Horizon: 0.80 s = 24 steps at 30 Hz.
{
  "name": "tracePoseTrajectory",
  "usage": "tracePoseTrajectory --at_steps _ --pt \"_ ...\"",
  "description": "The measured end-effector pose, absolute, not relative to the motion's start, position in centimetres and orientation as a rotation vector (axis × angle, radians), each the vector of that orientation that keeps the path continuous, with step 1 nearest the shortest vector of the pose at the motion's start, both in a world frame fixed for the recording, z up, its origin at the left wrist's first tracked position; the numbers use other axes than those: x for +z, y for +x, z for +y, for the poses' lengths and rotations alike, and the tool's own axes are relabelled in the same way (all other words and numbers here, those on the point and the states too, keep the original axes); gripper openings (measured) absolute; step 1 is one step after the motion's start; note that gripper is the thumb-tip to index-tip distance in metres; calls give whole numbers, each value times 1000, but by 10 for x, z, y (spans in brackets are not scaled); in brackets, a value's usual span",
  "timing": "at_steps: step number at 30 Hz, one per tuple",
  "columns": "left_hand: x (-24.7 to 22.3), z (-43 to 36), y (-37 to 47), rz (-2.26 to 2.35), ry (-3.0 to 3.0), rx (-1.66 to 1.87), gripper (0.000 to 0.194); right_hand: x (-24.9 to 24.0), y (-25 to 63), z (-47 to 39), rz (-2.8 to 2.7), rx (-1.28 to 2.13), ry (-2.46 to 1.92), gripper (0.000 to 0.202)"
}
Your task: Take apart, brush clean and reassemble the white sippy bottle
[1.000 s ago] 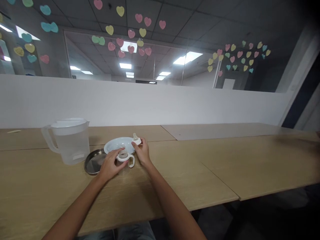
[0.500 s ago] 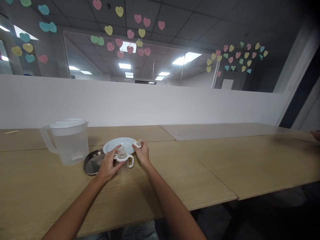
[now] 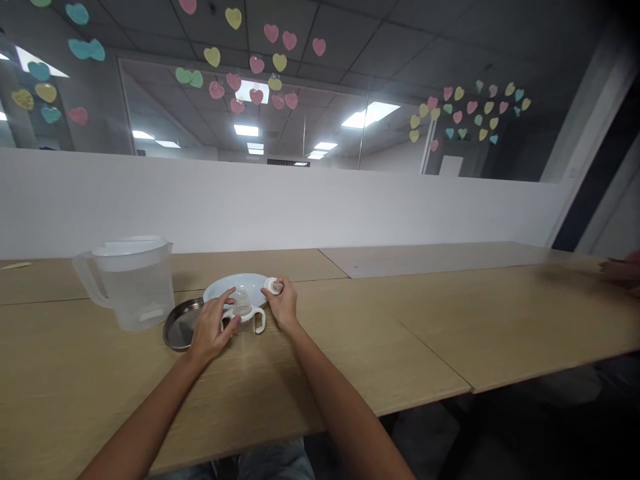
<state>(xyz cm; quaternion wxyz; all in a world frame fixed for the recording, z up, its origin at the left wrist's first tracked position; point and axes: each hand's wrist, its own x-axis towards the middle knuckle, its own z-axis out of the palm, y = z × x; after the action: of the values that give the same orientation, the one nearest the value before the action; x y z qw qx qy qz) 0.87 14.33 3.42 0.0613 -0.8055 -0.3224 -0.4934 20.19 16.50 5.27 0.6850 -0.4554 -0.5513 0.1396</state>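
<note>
A clear baby bottle (image 3: 243, 309) with a white two-handled ring stands upright on the table. My left hand (image 3: 210, 328) curls around its left side, thumb and fingers at the ring; the left handle is partly hidden behind them. One curved white handle points right, free of any hand. In my right hand (image 3: 283, 305) a white bottle nipple collar (image 3: 273, 286) is pinched between thumb and fingers, apart from the bottle and above the right rim of a white plate (image 3: 219, 285). The plate lies just behind the bottle.
Left of the bottle is a round steel dish (image 3: 176, 331), its right part behind my left hand. A lidded, translucent pitcher (image 3: 137, 287) stands farther left. A white wall (image 3: 320, 207) borders the table (image 3: 360, 333). Another person's blurred hand (image 3: 617, 270) shows at far right.
My right hand has turned the nipple collar, so its round face now shows more. The left thumb has shifted slightly left along the ring. The other person's hand reaches farther into view.
</note>
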Motion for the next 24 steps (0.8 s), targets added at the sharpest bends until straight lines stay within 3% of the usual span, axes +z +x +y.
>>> tracePoseTrajectory --at_steps 5,24 --pt "35 143 9 -953 -2410 -1456 52 56 203 160 -1301 194 -1016 22" --pt "35 141 10 -1006 -2425 -1415 51 57 203 151 -1378 -15 -1337 17"
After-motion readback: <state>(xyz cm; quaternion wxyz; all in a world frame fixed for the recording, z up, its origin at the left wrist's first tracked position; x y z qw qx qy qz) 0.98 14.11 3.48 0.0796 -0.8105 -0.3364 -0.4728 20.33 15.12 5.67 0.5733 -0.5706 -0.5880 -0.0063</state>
